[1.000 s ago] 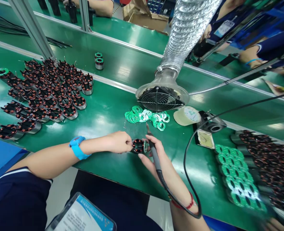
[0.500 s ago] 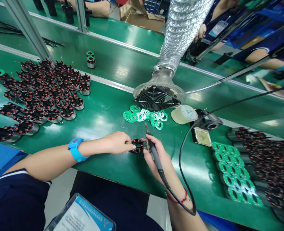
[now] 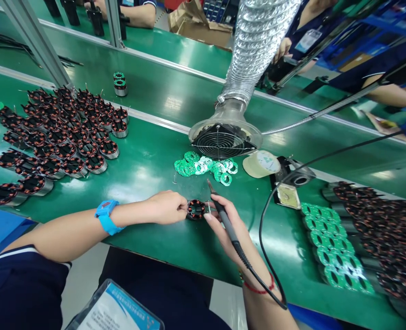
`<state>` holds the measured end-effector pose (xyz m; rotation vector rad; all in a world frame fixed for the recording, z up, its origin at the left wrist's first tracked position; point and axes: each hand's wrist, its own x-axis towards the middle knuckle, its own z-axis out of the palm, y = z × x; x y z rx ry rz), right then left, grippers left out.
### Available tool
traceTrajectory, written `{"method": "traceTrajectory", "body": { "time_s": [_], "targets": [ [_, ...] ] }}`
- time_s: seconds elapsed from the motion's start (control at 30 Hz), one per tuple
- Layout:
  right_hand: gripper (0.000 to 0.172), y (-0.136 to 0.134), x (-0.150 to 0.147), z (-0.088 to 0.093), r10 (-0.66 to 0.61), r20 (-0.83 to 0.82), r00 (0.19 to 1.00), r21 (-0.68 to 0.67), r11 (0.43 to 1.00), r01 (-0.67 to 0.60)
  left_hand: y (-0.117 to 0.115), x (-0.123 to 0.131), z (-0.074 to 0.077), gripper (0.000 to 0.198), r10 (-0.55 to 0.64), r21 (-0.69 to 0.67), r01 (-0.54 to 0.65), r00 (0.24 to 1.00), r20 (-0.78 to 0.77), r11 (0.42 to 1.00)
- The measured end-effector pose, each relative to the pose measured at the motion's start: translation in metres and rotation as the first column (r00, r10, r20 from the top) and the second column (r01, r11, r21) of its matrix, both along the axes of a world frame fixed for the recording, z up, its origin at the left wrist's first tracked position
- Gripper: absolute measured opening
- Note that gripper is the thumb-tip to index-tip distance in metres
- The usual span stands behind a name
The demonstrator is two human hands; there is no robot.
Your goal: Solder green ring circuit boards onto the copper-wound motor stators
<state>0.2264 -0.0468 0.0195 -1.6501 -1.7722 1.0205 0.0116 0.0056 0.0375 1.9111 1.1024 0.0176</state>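
Note:
A motor stator [image 3: 196,209], black with copper windings, stands on the green bench between my hands. My left hand [image 3: 166,207] is closed in a pinch against its left edge; what the fingertips grip is hidden. My right hand [image 3: 228,222] holds a soldering iron [image 3: 225,215] like a pen, tip pointing up and away from the stator. Fingers of that hand also reach the stator's right side, by a thin pale strand [image 3: 208,208]. Beyond the iron's tip lies a pile of green ring-shaped circuit boards [image 3: 206,166].
Stators [image 3: 65,133] crowd the left side; more stators [image 3: 385,238] fill the right, beside rows of green boards [image 3: 336,247]. A fume extractor [image 3: 223,137] hangs over the middle. Right of it stand a solder spool [image 3: 262,163] and iron stand [image 3: 288,195]. The iron's cable [image 3: 263,229] loops nearby.
My left thumb has drawn back from the stator's top to its left edge, and the fingers have curled closed. My right hand still holds the soldering iron, nearly unmoved. The view has shifted slightly.

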Motion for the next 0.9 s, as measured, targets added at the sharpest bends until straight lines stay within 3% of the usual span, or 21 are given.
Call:
{"method": "traceTrajectory", "body": {
  "time_s": [0.1, 0.2, 0.27, 0.33, 0.4, 0.5, 0.7, 0.9],
  "targets": [
    [0.048, 0.000, -0.004, 0.001, -0.042, -0.005, 0.999, 0.034, 0.999, 0.043, 0.002, 0.000, -0.002, 0.020, 0.033, 0.091, -0.035, 0.999, 0.023, 0.995],
    [0.050, 0.003, -0.009, 0.002, -0.065, 0.001, 0.998, 0.096, 0.993, 0.065, 0.008, -0.004, -0.006, 0.019, 0.064, 0.131, -0.083, 0.988, 0.140, 0.988],
    [0.050, 0.006, -0.014, 0.003, -0.065, 0.035, 0.997, 0.147, 0.987, 0.059, 0.011, -0.006, -0.010, 0.032, 0.048, 0.174, -0.085, 0.977, 0.206, 0.981],
    [0.048, 0.009, -0.020, 0.005, -0.044, 0.108, 0.993, 0.218, 0.976, 0.019, 0.013, -0.007, -0.013, 0.045, -0.036, 0.246, -0.018, 0.976, 0.216, 0.969],
    [0.046, 0.012, -0.026, 0.007, -0.021, 0.210, 0.977, 0.306, 0.951, -0.046, 0.012, -0.005, -0.016, 0.044, -0.118, 0.289, 0.066, 0.979, 0.167, 0.955],
    [0.044, 0.014, -0.035, 0.009, -0.016, 0.348, 0.937, 0.406, 0.904, -0.136, 0.011, 0.000, -0.019, 0.040, -0.116, 0.310, 0.079, 0.988, 0.104, 0.947],
    [0.039, 0.010, -0.043, 0.005, -0.036, 0.391, 0.920, 0.422, 0.895, -0.144, 0.009, 0.003, -0.023, 0.038, -0.068, 0.345, 0.028, 0.992, 0.103, 0.938],
    [0.048, 0.013, -0.034, 0.006, 0.052, 0.333, 0.942, 0.412, 0.890, -0.194, 0.009, 0.002, -0.024, 0.041, -0.067, 0.341, 0.025, 0.992, 0.111, 0.940]
  ]
}}
